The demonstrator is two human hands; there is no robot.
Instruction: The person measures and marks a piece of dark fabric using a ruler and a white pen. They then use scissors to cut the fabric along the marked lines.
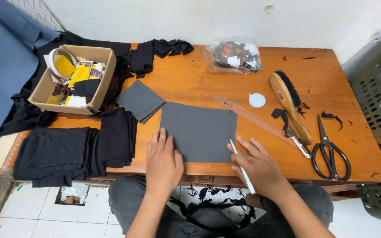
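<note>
A dark grey fabric rectangle (199, 131) lies flat near the front edge of the wooden table (190, 79). My left hand (163, 161) rests palm down, fingers together, on the fabric's lower left corner. My right hand (256, 165) presses its fingertips on the fabric's lower right edge and holds a thin white marking pencil (242, 167) that points toward the cloth. A smaller dark grey fabric piece (140, 100) lies just up and left of the rectangle.
A wooden ruler (252, 118) runs diagonally right of the fabric, with a round white chalk (257, 100), a wooden brush (289, 103), small snips (300, 145) and black scissors (329, 152). Black fabric stacks (73, 150), a cardboard box (73, 79) and a plastic bag (234, 55) also sit here. A green basket (378, 101) stands at right.
</note>
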